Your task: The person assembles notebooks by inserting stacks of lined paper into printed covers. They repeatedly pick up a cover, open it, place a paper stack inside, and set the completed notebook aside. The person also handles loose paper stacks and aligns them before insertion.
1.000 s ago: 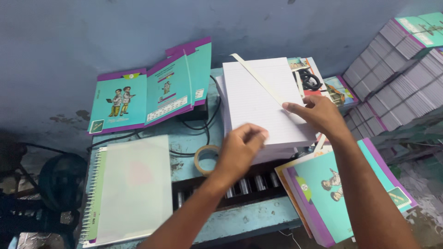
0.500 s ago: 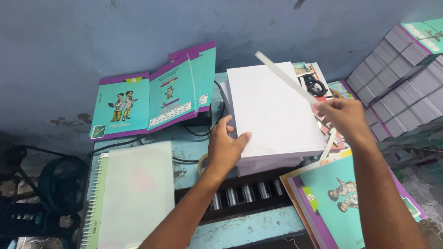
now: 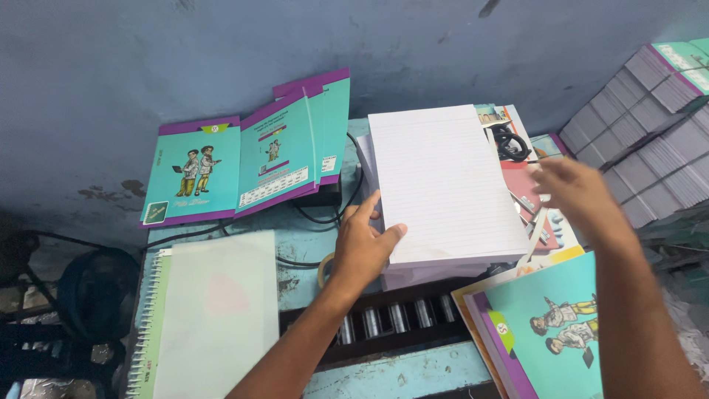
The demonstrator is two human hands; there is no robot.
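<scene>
Far left, lower edge of the bench [image 3: 310, 255]: a spiral-bound notebook [image 3: 210, 318] lies flat, coil along its left side, pale translucent cover up. It is clear of both your hands.

Behind it, propped against the blue wall: teal covers with purple borders [image 3: 251, 162], opened out and overlapping, with cartoon figures on the left panel and a white label block on the next. Black cables run beneath them.

Centre: your left hand [image 3: 365, 247] rests on the near left corner of the stack of ruled white sheets [image 3: 443, 185], fingers [image 3: 388, 238] spread and laid flat on the top sheet, thumb along the stack's left edge. The stack sits on the bench just behind the punching machine's row of metal pins [image 3: 399, 318]. A roll of tape [image 3: 325, 270] peeks out beside your wrist.

Step in hand, as it reads: squaring and steadying the sheet stack. Next calls for even pressure at both sides so that the edges stay flush.

Right of the stack: loose printed cards and a black coiled item [image 3: 509, 144], partly hidden. Your right hand [image 3: 580, 196] hovers above them, blurred, off the stack; whether its fingers are pinching anything I cannot tell.

Lower right: more teal and purple covers [image 3: 550, 332], fanned, figures printed on the front.

Far right: bundled book blocks [image 3: 650, 140] stacked in tilted rows, grey page edges showing, purple spines, teal tops.
</scene>
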